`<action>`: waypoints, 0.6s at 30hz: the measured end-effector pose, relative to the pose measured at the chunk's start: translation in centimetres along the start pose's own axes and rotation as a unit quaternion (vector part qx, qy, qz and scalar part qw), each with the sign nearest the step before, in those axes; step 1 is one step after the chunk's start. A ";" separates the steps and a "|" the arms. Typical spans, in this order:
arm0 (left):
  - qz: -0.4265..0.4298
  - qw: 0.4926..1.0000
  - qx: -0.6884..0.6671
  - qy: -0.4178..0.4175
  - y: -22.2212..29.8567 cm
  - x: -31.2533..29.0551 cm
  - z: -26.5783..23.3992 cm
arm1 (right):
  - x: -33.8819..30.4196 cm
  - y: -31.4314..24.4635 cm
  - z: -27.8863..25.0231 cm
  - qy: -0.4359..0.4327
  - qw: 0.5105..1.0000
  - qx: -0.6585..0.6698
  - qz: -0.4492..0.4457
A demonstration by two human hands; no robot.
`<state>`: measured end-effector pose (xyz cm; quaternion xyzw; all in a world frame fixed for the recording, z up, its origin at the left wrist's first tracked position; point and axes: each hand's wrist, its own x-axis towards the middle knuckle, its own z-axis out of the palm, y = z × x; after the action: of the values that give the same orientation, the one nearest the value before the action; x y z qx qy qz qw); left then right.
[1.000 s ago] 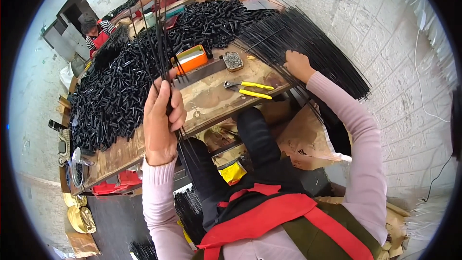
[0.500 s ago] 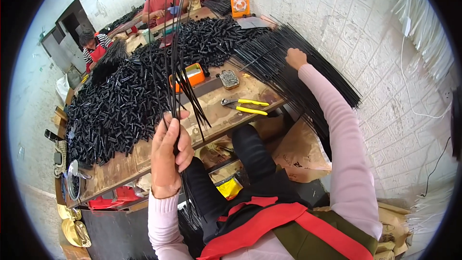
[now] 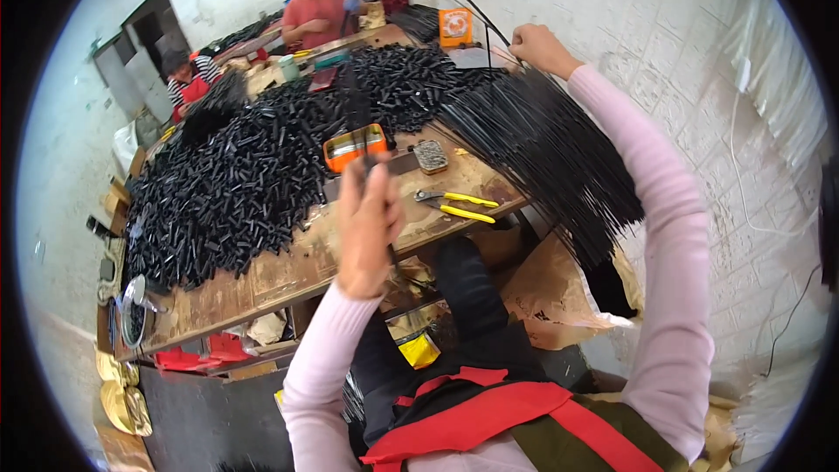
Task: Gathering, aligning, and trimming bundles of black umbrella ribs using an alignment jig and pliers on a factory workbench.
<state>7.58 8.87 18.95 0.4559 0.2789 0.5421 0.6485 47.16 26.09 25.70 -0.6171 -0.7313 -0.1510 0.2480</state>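
Note:
My left hand (image 3: 371, 223) is raised above the front of the table, closed round a bundle of thin black rods (image 3: 357, 109) that stands upright and is smeared by motion. To the upper right, my right hand (image 3: 544, 51) is closed on thin black rods (image 3: 486, 19) that slant up and to the left out of the fist. Under that hand a large sheaf of long black rods (image 3: 546, 153) lies across the table's right end, its near ends jutting past the edge. A heap of short black tube-like pieces (image 3: 227, 183) spreads over the table's left and middle.
Pliers with yellow handles (image 3: 459, 204) lie on the wooden table (image 3: 262, 288), by a small square tin (image 3: 430, 156) and an orange box (image 3: 330, 157). Two people, one in a pink top (image 3: 310, 13) and one in striped sleeves (image 3: 188, 79), sit beyond. A white wall (image 3: 682, 79) rises at the right.
My right hand has risen from the sheaf, now with rods in it. My left hand has moved right and up with its bundle. The view has shifted slightly.

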 end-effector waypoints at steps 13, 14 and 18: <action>-0.045 0.995 -0.080 0.031 -0.9 1.0 -0.5 | -4.2 -26.4 -0.5 -0.205 0.816 0.538 0.059; -0.041 0.996 -0.075 0.037 -0.5 0.6 -1.4 | -4.0 -26.5 -0.1 -0.233 0.802 0.548 0.050; -0.002 0.999 0.017 0.038 0.2 -0.2 -4.5 | -3.6 -27.3 1.7 -0.249 0.779 0.575 0.016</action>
<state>3.61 9.97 17.14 0.4454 0.3132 0.5532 0.6304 20.55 18.70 24.66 -0.3881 -0.7084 0.4606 0.3679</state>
